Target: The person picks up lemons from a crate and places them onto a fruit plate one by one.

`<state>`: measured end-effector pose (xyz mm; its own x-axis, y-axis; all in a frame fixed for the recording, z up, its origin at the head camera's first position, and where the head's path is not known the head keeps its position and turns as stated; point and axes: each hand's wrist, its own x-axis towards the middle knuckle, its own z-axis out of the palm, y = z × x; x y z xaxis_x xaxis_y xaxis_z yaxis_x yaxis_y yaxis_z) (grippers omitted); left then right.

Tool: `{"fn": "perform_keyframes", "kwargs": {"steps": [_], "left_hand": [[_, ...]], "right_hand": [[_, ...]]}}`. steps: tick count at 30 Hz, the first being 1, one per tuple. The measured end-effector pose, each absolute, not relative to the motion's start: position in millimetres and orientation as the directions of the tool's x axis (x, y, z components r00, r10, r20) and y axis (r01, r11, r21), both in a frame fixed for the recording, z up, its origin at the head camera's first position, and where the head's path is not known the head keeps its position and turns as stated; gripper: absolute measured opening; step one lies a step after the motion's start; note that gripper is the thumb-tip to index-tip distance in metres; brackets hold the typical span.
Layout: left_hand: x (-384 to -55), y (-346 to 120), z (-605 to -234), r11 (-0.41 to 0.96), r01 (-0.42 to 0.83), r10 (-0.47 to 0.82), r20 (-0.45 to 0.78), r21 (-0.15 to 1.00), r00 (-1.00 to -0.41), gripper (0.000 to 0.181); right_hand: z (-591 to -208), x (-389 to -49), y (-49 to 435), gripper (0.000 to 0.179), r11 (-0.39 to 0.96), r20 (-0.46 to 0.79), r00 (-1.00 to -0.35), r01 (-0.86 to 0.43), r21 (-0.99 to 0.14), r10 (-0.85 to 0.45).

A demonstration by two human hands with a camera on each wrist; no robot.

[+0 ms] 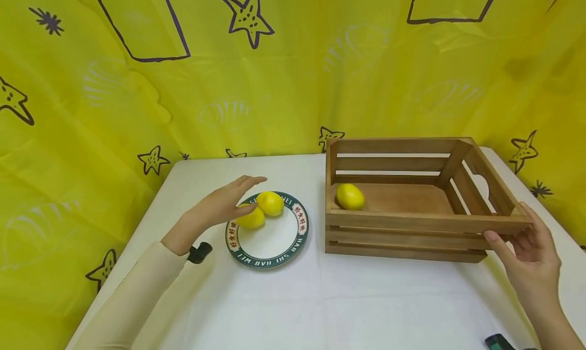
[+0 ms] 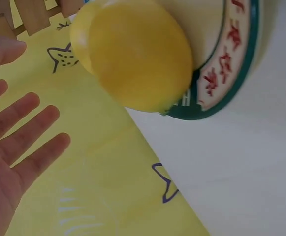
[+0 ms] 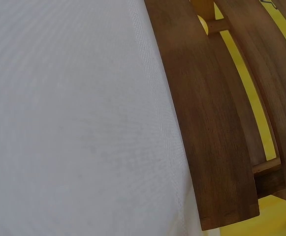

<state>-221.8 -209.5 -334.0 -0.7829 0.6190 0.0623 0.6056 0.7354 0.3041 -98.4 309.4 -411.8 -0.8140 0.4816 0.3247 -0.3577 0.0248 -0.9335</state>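
Note:
My left hand (image 1: 215, 207) is held over the left side of a round plate (image 1: 299, 243) with a green lettered rim. Its fingers are extended and it holds nothing; in the left wrist view the fingers are spread apart, beside a lemon (image 2: 140, 59). Two lemons rest on the plate: one at the back (image 1: 271, 203), one nearer (image 1: 253, 219), partly hidden by the hand in the head view. My right hand (image 1: 533, 253) grips the front right corner of a slatted wooden crate (image 1: 412, 222), thumb at the front. Another lemon (image 1: 350, 197) lies inside the crate at its left end.
A white cloth (image 1: 274, 309) covers the table. Yellow patterned sheeting (image 1: 284, 95) hangs behind it and at both sides. The crate stands to the right of the plate, with a narrow gap between them. A dark wrist device (image 1: 199, 253) shows at my left wrist.

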Motion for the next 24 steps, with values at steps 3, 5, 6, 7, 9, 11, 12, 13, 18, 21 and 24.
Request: {"fn": "perform_keyframes", "kwargs": {"steps": [3,5,6,7,9,11,12,13,18,21,24], "left_hand": [[-222,-203,-331,0.718,0.643,0.644,0.097,0.265,-0.759,0.059],[-223,-198,-328,0.71,0.658,0.655,0.108,0.251,-0.748,0.056],[-223,-195,-327,0.705,0.664,0.66,0.113,0.249,-0.743,0.055],[-223,-193,-326,0.699,0.672,0.667,0.119,0.245,-0.736,0.055],[-223,-187,-324,0.683,0.691,0.681,0.135,0.236,-0.719,0.054],[-224,-182,-321,0.66,0.717,0.7,0.162,0.225,-0.696,0.053],[-224,-180,-320,0.647,0.73,0.709,0.178,0.22,-0.682,0.052],[-224,-177,-319,0.633,0.745,0.719,0.197,0.213,-0.667,0.052],[-225,-166,-312,0.565,0.8,0.752,0.272,0.201,-0.6,0.048],[-225,-158,-308,0.548,0.8,0.755,0.267,0.245,-0.599,0.048],[-226,-150,-305,0.526,0.787,0.758,0.241,0.322,-0.606,0.046]], "right_hand": [[-412,-99,309,0.074,0.03,0.314,-0.817,-0.343,-0.939,0.483],[-413,-99,309,0.074,0.032,0.306,-0.82,-0.333,-0.942,0.484],[-413,-99,309,0.074,0.03,0.304,-0.821,-0.331,-0.943,0.483],[-413,-99,309,0.075,0.034,0.304,-0.822,-0.329,-0.944,0.481],[-413,-99,309,0.075,0.044,0.307,-0.823,-0.326,-0.944,0.479],[-413,-99,309,0.075,0.047,0.313,-0.822,-0.332,-0.942,0.476],[-412,-99,309,0.075,0.05,0.317,-0.821,-0.335,-0.941,0.475],[-412,-99,310,0.075,0.058,0.322,-0.82,-0.336,-0.94,0.473],[-410,-99,309,0.075,0.072,0.332,-0.819,-0.339,-0.938,0.467],[-410,-99,310,0.075,0.071,0.331,-0.819,-0.338,-0.938,0.469],[-411,-99,310,0.075,0.078,0.331,-0.819,-0.334,-0.939,0.468]]}}
